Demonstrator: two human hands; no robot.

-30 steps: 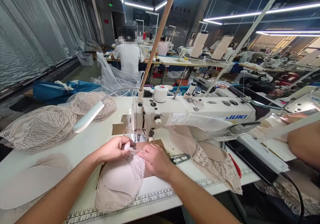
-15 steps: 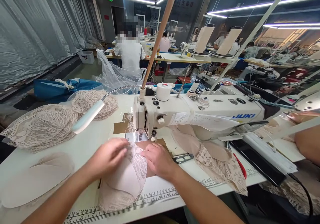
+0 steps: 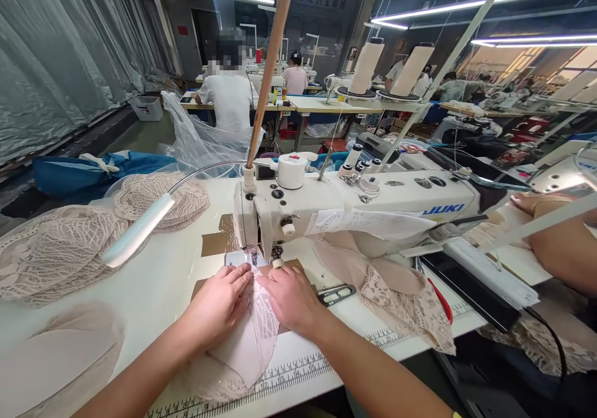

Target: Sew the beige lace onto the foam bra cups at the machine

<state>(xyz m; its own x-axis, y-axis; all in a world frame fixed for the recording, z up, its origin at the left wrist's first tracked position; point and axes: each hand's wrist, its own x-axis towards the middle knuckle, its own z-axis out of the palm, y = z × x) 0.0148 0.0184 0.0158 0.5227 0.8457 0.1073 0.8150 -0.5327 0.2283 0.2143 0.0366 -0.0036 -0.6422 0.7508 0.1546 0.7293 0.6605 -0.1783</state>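
Near centre | both hands touched lace fabric, grip of fingers unclear | left, lamp part-hid lace stack | machine read JUKI

I've brought the left hand from pinching the far end of the lace to lying flat over the cup, that end now shifted right toward the presser foot.
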